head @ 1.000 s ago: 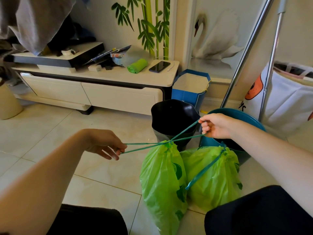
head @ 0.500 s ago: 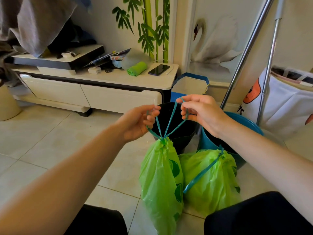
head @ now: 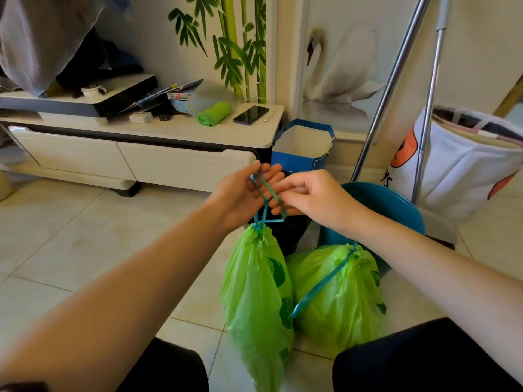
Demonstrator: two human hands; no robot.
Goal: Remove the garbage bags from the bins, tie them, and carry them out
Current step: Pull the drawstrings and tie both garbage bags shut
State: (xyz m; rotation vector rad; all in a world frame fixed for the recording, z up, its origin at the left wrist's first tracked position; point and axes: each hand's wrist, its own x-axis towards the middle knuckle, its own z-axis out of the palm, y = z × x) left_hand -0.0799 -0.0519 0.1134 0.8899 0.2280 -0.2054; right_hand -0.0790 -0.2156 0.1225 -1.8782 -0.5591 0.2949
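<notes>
Both hands meet at the centre of the frame over a teal plastic drawstring (head: 267, 193). Right hand (head: 314, 198) has a closed grip, thumb and fingertips pinching the cord, while the left hand (head: 243, 190) lies palm-up with fingers nearly straight and the cord looped across them — its grip is slack, not curled round anything. That cord runs down to the gathered neck of a bright green plastic garbage bag (head: 257, 301), which hangs just below the hands, its lower end near the bottom edge. Just beside it to the right, a second green garbage bag (head: 339, 295) sits on the pale tiled floor (head: 85, 250), its own teal cord trailing down its front. Behind the bags stand a black bin (head: 288, 233) and a teal round bin (head: 385, 202) — centre and centre right. At upper left, a white low cabinet's surface (head: 175, 131) carries a dark phone (head: 251, 114) and a rolled green cloth (head: 213, 113).
</notes>
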